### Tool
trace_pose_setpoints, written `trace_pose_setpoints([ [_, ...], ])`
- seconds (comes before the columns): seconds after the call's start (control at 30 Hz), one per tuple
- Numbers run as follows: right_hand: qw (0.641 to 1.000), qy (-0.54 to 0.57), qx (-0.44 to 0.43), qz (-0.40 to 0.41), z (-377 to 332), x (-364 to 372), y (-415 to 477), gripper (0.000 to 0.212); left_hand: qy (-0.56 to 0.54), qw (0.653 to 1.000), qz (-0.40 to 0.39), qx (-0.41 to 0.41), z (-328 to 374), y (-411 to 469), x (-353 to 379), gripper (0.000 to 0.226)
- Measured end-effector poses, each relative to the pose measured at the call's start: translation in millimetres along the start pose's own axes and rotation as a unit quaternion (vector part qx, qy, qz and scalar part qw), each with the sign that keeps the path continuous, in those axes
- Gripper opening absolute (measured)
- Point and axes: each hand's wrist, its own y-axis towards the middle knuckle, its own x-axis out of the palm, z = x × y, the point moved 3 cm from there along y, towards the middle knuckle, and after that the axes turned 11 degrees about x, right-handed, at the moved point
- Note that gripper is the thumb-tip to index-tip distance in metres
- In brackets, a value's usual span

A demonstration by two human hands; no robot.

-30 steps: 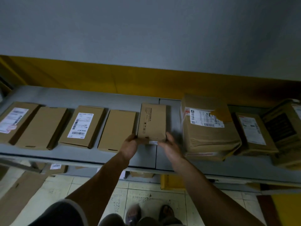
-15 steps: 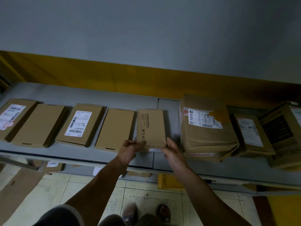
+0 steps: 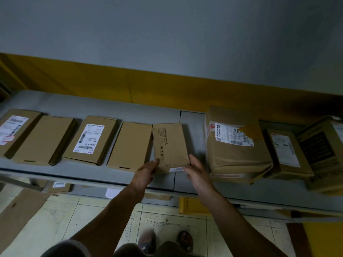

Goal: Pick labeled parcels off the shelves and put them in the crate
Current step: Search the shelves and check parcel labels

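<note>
The box [image 3: 169, 145] lies flat on the grey shelf [image 3: 96, 106], near its front edge and about midway along it, with its near end just at that edge. A small white sticker [image 3: 176, 169] shows on the near end, and dark print runs along the top.

The left grip [image 3: 146, 172] pinches the box's near left corner, thumb on top; the fingers go under it and are hidden. The right grip [image 3: 197, 173] is open, its fingers relaxed, the thumb tip touching the box's near right corner and the palm turned toward the near end.

Toward the shelf's left end, a plain pack [image 3: 130, 145] lies right against the box's left side. Next comes a labelled pack [image 3: 91, 140] with a white barcode label on top, then a second plain pack [image 3: 44, 140], then an end pack [image 3: 14, 130], also labelled and cut off by the frame.

Toward the right end, set apart from the box by bare shelf, a big parcel [image 3: 235, 145] with a white label sits on top of a flat parcel [image 3: 232, 176]. Beside them stands a slim parcel [image 3: 285, 153] with a pale label, and past it a carton [image 3: 323, 151] with a dark printed panel.

Below the shelf's front edge are a tiled floor [image 3: 104, 219], a cardboard sheet [image 3: 18, 216] at the left and the person's sandals [image 3: 146, 242].
</note>
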Motion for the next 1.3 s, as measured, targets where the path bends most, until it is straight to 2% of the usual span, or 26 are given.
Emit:
trace_pose_setpoints([
  [0.1, 1.0, 0.01, -0.006, -0.004, -0.1, -1.7, -0.8, 0.05, -0.015, 1.0, -0.004, 0.012, -0.7, -0.9, 0.0, 0.036],
  [0.23, 0.999, 0.033, -0.013, -0.02, -3.1, -0.9, -5.0, 0.038, -0.05, 0.998, 0.022, 0.028, -0.1, -1.5, -0.8, 0.07],
  [0.33, 0.999, 0.052, -0.009, 0.006, -4.9, -2.0, -3.3, 0.053, -0.099, 0.992, 0.054, 0.061, 3.7, -1.0, -0.4, 0.064],
  [0.4, 0.997, 0.061, -0.033, 0.026, -10.3, -2.2, -4.4, 0.051, -0.102, 0.987, 0.078, 0.096, 8.0, -0.4, -0.4, 0.058],
  [0.67, 0.993, 0.024, -0.113, -0.021, -38.1, 13.6, -11.6, 0.049, 0.049, 0.955, 0.086, 0.278, 27.2, -13.1, 8.4, 0.062],
  [0.9, 0.995, 0.027, -0.088, -0.033, -39.0, 28.0, -10.8, 0.036, 0.229, 0.894, 0.108, 0.37, 23.1, -20.7, 15.6, 0.071],
  [1.03, 0.995, 0.079, -0.058, -0.028, -37.7, 23.4, -13.6, 0.04, 0.295, 0.855, 0.085, 0.418, 20.5, -24.7, 21.1, 0.073],
  [1.1, 0.994, 0.097, -0.048, -0.019, -37.6, 20.9, -13.7, 0.04, 0.301, 0.861, 0.057, 0.405, 16.8, -27.5, 22.4, 0.07],
  [1.13, 0.994, 0.102, -0.044, -0.014, -37.2, 19.8, -13.0, 0.04, 0.286, 0.877, 0.054, 0.381, 16.1, -30.8, 23.3, 0.065],
  [1.2, 0.993, 0.115, -0.036, -0.008, -34.6, 18.2, -11.2, 0.041, 0.224, 0.91, 0.066, 0.342, 13.3, -34.7, 24.4, 0.045],
  [1.3, 0.994, 0.107, -0.029, 0.002, -28.9, 16.5, -9.1, 0.044, 0.158, 0.923, 0.1, 0.337, 11.3, -31.1, 22.7, 0.028],
])
